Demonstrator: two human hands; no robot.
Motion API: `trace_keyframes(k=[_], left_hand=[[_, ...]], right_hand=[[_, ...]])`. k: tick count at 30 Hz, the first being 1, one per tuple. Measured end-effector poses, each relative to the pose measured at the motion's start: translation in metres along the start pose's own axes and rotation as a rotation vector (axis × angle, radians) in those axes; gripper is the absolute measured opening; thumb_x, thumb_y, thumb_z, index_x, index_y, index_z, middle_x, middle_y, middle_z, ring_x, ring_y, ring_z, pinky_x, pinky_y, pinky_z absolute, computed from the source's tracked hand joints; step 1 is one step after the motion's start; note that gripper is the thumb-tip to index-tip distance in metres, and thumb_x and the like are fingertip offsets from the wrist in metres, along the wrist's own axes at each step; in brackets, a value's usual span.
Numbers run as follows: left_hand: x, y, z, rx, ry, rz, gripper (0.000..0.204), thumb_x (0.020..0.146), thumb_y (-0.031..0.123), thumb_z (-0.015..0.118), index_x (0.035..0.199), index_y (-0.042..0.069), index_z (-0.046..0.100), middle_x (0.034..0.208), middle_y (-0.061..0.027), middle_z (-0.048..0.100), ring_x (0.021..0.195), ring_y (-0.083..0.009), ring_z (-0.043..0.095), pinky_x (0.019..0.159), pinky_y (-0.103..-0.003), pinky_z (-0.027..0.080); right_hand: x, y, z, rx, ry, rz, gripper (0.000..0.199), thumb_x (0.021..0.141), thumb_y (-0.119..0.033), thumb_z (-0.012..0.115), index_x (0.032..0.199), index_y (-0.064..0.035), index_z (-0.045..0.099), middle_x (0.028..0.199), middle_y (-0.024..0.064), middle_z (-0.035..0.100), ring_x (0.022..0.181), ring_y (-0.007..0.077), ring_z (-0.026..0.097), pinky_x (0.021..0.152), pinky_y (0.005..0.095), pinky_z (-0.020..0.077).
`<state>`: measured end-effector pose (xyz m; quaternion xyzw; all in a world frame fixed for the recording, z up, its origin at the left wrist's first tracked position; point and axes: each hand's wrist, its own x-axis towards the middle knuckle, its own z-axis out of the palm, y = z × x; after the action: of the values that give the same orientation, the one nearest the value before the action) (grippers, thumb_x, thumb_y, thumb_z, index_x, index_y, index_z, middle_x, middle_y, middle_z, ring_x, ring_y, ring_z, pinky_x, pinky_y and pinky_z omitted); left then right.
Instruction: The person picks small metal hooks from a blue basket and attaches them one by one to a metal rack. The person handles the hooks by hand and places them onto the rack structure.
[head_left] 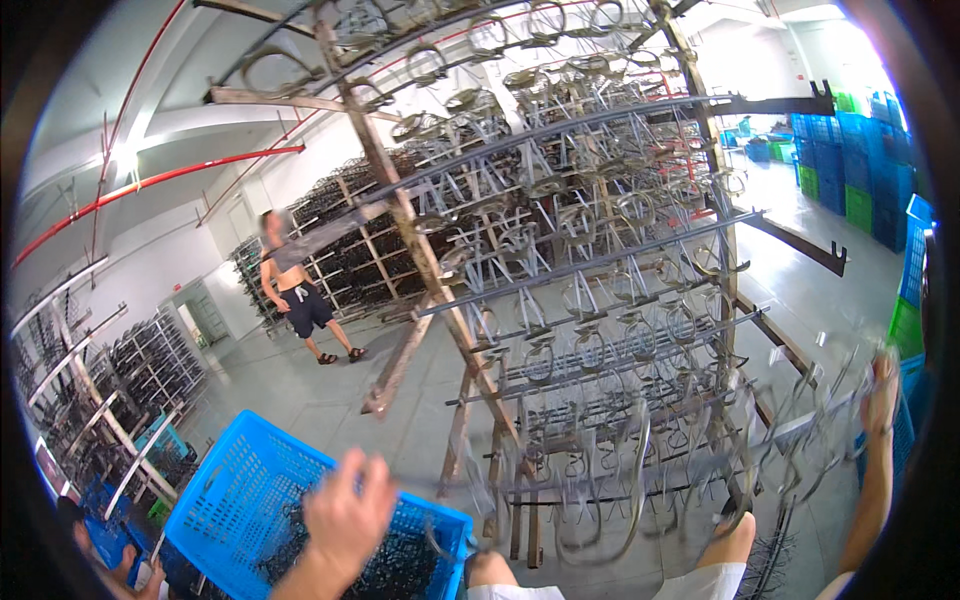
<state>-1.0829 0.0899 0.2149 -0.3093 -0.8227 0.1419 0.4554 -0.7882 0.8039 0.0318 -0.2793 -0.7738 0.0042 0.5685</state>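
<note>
My right hand (880, 392), at the far right, is closed round one end of a long metal bar (800, 430) hung with curved wire pieces. The bar slants down to the left across the front of a rack, and it is blurred by motion. Over the near rim of a blue plastic crate (240, 480) is my left hand (350, 510), smeared, its fingers loosely bent and apart with nothing seen in them. Small dark pieces (400, 545) fill the crate's bottom. Below the bar, a larger curved metal loop (640, 490) hangs near my knees.
A tall metal rack (450, 290) with rows of hanging wire pieces stands ahead. Left of it, a person (300, 290) stands on the grey floor. Blue and green crates (850, 170) are stacked at the right. Another person's hands (150, 575) show at the lower left.
</note>
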Motion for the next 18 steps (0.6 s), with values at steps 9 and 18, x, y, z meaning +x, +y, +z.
trace_keyframes(k=[9,18], left_hand=[[0.211,-0.139,-0.067,-0.239,0.053,-0.336,0.032,0.083,0.034,0.062,0.105,0.010,0.065,0.083,-0.0138,0.064,0.076,-0.0307,0.063,0.067,-0.038,0.049],[0.226,-0.164,-0.065,-0.462,-0.079,-0.196,0.028,0.078,0.021,0.064,0.091,-0.004,0.066,0.072,-0.0191,0.065,0.068,-0.0242,0.064,0.067,-0.033,0.048]], right_hand=[[0.273,-0.131,-0.066,-0.259,0.311,-0.347,0.030,0.085,-0.009,0.051,0.114,-0.0024,0.050,0.107,0.0148,0.055,0.099,0.0315,0.054,0.086,0.0397,0.0430],[0.409,-0.207,-0.043,-0.333,0.091,-0.459,0.023,0.082,-0.011,0.055,0.104,-0.0054,0.054,0.106,0.0130,0.056,0.101,0.0316,0.054,0.087,0.0421,0.0434]])
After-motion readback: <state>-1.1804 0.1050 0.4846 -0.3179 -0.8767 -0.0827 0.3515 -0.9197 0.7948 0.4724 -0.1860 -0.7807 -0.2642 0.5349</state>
